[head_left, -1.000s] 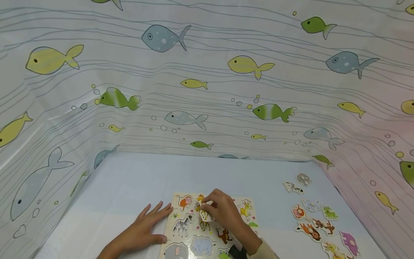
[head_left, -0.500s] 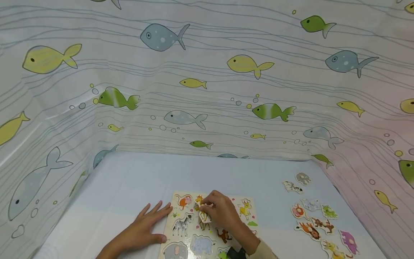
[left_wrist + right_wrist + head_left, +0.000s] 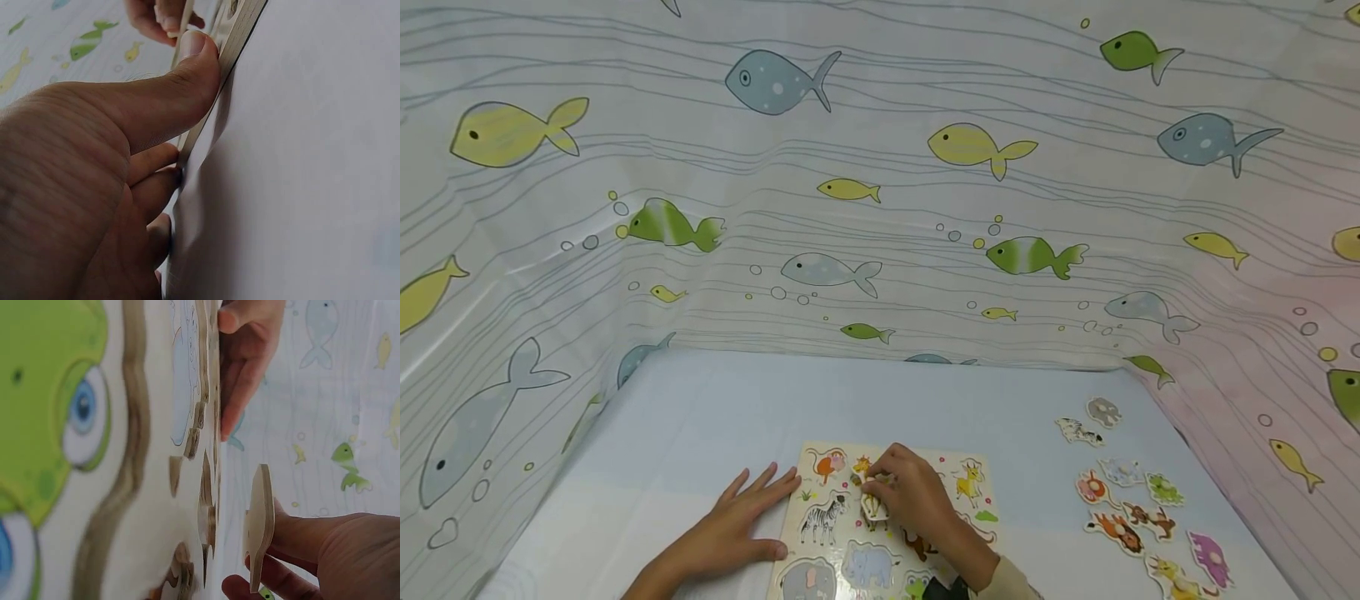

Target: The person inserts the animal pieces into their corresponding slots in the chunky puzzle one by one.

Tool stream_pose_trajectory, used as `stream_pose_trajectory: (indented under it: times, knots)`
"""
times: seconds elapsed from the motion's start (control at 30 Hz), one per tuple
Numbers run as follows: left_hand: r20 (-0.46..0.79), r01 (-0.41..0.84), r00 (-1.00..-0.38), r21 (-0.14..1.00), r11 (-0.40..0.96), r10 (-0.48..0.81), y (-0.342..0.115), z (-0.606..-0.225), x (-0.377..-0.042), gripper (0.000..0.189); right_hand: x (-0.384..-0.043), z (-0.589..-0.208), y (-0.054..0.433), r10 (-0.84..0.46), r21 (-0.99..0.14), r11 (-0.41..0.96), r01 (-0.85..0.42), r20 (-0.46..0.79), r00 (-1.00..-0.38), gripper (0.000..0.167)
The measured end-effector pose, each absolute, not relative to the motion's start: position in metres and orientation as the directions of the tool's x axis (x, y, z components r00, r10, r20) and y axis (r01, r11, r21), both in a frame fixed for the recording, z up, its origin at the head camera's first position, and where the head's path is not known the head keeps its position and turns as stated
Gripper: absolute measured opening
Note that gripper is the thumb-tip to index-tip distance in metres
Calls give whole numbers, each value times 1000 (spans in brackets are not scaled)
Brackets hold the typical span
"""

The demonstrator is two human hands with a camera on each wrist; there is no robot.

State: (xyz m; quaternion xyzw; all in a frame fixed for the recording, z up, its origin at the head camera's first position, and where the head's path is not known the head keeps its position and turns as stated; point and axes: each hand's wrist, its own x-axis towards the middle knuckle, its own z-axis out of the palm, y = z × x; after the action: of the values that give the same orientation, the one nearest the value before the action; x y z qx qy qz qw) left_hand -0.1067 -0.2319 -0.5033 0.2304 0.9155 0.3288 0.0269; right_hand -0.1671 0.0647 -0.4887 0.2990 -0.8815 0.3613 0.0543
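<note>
My right hand (image 3: 913, 496) pinches a giraffe puzzle piece (image 3: 872, 508) over the printed giraffe at the top middle of the wooden puzzle board (image 3: 793, 521). In the right wrist view the piece (image 3: 260, 531) stands off the board's face, held by thumb and fingers of the right hand (image 3: 350, 550). My left hand (image 3: 722, 533) lies spread at the board's left edge, fingertips and thumb against it. The left wrist view has the left thumb (image 3: 194, 50) on the board's side (image 3: 240, 37).
Several loose animal pieces lie on the right of the white table (image 3: 700, 417), among them a lion (image 3: 1116, 532), a zebra (image 3: 1078, 432), an elephant (image 3: 1103, 412) and a purple animal (image 3: 1210, 558). A fish-patterned curtain (image 3: 895, 225) surrounds the table.
My right hand has brought the giraffe piece slightly down over its printed outline, covering more of the printed legs. The left hand stays in place; the head view has shifted slightly.
</note>
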Motion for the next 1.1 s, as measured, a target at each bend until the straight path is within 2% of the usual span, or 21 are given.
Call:
stream_pose_trajectory:
  times: [0.5, 1.1]
  knots:
    - [159, 452, -879, 577, 680, 450, -232, -506, -106, 85, -169, -493, 66, -494, -610, 594, -524, 237, -836, 8]
    - [146, 432, -889, 583, 688, 434, -231, -504, -106, 85, -172, -498, 65, -532, -539, 601, -590, 280, -799, 9]
